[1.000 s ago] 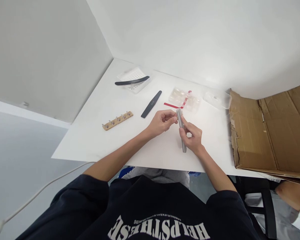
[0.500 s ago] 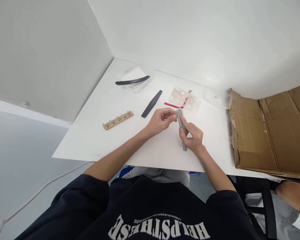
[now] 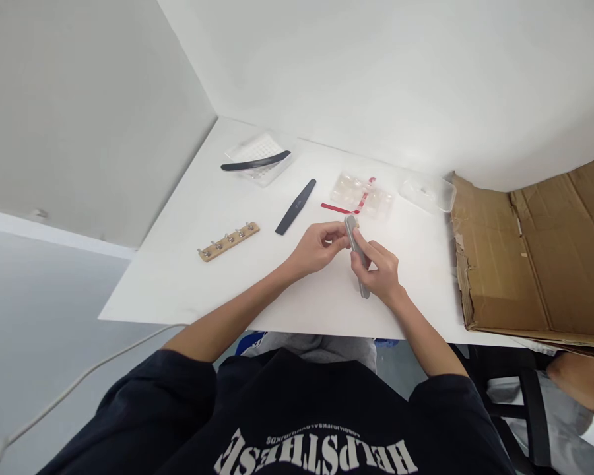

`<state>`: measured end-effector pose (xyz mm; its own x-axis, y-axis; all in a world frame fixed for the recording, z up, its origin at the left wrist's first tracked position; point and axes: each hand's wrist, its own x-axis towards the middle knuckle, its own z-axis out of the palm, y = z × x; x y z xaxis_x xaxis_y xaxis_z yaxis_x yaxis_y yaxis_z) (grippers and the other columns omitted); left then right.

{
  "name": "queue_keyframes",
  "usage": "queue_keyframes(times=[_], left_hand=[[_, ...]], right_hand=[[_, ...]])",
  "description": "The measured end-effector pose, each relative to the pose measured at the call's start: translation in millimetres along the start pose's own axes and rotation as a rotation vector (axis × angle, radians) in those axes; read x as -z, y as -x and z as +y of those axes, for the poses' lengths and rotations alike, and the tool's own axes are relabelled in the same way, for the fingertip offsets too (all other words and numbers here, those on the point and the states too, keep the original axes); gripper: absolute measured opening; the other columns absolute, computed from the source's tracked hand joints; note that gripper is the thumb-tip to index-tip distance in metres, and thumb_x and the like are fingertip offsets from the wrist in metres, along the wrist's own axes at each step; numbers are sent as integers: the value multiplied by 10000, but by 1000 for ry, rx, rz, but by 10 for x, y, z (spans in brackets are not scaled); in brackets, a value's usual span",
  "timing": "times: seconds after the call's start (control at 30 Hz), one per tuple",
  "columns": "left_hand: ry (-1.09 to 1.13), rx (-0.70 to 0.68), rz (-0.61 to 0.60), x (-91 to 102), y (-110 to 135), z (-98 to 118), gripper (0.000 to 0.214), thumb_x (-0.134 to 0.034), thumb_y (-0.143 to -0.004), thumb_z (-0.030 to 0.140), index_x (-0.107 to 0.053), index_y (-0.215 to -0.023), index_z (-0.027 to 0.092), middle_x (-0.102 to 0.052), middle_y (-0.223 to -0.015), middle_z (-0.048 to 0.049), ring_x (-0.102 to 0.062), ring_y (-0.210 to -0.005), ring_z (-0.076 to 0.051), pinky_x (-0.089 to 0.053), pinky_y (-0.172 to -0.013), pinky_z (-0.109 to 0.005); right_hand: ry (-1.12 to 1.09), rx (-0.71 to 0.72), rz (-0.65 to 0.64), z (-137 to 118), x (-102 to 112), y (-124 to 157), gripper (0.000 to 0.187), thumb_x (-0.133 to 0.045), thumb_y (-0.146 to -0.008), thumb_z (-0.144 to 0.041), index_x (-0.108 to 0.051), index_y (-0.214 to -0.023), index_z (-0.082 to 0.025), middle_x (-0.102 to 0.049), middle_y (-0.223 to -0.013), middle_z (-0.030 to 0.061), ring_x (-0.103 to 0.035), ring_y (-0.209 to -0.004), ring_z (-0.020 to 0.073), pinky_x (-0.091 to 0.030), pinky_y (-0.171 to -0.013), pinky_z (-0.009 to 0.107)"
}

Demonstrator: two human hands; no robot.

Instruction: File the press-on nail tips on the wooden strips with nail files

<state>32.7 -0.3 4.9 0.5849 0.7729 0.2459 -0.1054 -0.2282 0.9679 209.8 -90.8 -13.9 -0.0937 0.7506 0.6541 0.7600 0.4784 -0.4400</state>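
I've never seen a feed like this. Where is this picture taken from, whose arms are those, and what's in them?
This view comes from a camera worn on a person's head, looking forward and down, so the dark sleeves at the bottom are that person's own. There's no machine, just bare hands. The right hand grips a grey nail file, and the left hand sits at its upper end; I can't tell whether those fingers hold anything small. On the white table lie a black nail file, a wooden strip with metal clips and clear plastic packs.
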Motion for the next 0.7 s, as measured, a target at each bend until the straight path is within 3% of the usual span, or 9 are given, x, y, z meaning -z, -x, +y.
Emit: queue_keyframes(times=[0.13, 0.33, 0.5, 0.7], left_hand=[[73, 34, 61, 9, -1, -25, 395, -749, -928, 546, -722, -877, 155, -707, -757, -34, -539, -563, -88, -415, -501, -219], [2, 9, 44, -9, 5, -32, 376, -748, -933, 518, -721, -843, 154, -712, -763, -37, -602, -657, -113, -490, -604, -229], [109, 46, 118, 24, -5, -33, 418, -756, -918, 562, -705, -865, 151, -698, -728, -28, -476, -503, -68, -382, -465, -219], [12, 21, 45, -49, 14, -51, 383, -758, -921, 520, -699, -828, 153, -716, -758, -35, -632, -669, -119, -503, -603, -221]], right_hand=[[-32, 30, 0, 3, -16, 0, 548, -560, -1006, -193, -583, -1548, -272, -491, -651, -49, -450, -542, 127, -496, -549, 261], [-16, 19, 19, 2, -24, 4, 560, -552, -1012, -193, -564, -1565, -280, -484, -647, -54, -447, -530, 125, -491, -540, 256], [-14, 40, -8, 4, -31, 14, 563, -558, -1015, -202, -553, -1575, -266, -492, -646, -54, -457, -534, 126, -496, -547, 257], [3, 56, 58, -9, -33, -1, 587, -548, -1024, -170, -516, -1601, -269, -492, -639, -63, -459, -515, 115, -498, -536, 242]])
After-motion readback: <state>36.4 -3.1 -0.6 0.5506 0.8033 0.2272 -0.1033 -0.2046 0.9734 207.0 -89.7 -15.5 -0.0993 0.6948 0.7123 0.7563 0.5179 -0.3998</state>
